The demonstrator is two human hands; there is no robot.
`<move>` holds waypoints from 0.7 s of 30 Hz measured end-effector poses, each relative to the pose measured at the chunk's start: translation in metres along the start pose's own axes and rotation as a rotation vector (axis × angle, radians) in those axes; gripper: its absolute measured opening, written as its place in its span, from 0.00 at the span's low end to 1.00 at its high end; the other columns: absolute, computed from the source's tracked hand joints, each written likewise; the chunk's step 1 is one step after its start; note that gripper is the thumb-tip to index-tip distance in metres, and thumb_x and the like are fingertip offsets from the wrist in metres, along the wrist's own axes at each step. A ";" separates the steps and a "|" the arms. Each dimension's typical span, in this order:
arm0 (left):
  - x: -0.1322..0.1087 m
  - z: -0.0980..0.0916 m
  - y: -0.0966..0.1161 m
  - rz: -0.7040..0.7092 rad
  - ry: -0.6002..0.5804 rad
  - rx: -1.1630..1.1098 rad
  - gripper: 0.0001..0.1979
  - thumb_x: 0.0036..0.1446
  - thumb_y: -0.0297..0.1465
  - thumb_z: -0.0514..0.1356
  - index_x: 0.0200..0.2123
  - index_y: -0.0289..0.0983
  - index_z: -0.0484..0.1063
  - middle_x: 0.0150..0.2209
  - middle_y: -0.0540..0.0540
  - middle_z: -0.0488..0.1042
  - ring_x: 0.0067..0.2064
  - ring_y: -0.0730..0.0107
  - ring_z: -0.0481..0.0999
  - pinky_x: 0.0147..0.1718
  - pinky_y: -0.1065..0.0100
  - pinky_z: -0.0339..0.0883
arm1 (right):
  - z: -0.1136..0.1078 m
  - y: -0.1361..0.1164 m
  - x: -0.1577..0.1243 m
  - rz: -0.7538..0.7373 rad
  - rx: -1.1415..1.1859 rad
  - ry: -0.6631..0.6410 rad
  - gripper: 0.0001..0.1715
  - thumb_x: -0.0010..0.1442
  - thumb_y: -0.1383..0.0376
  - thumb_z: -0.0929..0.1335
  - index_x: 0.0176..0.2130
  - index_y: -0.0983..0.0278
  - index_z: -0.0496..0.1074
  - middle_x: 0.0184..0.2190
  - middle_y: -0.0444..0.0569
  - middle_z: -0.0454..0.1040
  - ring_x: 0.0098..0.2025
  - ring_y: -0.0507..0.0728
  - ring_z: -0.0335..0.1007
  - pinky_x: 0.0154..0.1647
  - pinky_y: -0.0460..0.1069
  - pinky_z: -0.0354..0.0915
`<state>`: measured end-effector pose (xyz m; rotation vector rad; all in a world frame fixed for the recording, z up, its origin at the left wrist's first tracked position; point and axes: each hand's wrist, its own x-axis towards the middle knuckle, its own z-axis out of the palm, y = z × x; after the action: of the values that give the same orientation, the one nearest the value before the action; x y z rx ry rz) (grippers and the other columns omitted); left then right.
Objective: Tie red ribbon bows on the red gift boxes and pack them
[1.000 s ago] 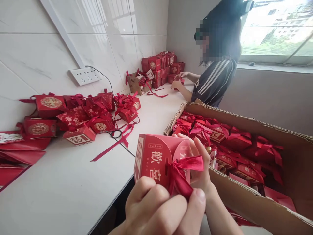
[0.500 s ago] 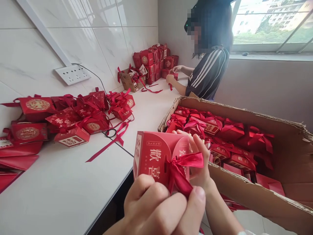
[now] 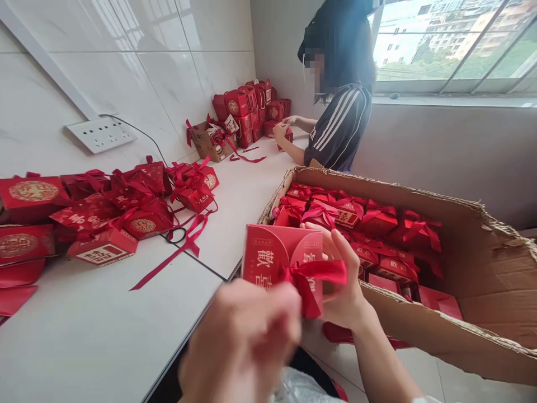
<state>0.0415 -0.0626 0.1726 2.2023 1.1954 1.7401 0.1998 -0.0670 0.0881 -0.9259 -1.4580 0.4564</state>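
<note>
My right hand (image 3: 344,291), half-curled, holds the red box (image 3: 271,246) beyond my left hand (image 3: 243,330), whose bent fingers blur: I can't tell their grip. The box looks closed, its ribbon (image 3: 321,271) knotted; tying seems unfinished.

A white table (image 3: 96,319) bears ribboned red boxes (image 3: 146,220) at the frame's left, a long ribbon (image 3: 161,260) beside them, and a small carton (image 3: 203,144) and stacked red boxes (image 3: 254,120) at upper centre.

Your right hand (image 3: 342,285) is holding a red box (image 3: 272,240) with a ribbon bow (image 3: 325,272); your left hand (image 3: 243,330) is showing blurred before it. Beside them, a carton (image 3: 495,274) is holding more boxes (image 3: 398,267). Beyond, a co-worker (image 3: 342,123) is standing.
</note>
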 end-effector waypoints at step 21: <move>-0.008 0.083 -0.082 -0.306 -0.812 0.004 0.12 0.56 0.38 0.51 0.33 0.40 0.71 0.29 0.50 0.76 0.30 0.67 0.75 0.30 0.69 0.66 | -0.057 0.008 -0.014 0.653 0.403 0.301 0.32 0.59 0.42 0.57 0.49 0.60 0.65 0.50 0.53 0.70 0.51 0.62 0.69 0.47 0.60 0.69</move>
<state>0.0706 0.0206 0.0957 2.2021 1.1948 0.6056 0.2551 -0.0870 0.0807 -1.0716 -0.7263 1.0018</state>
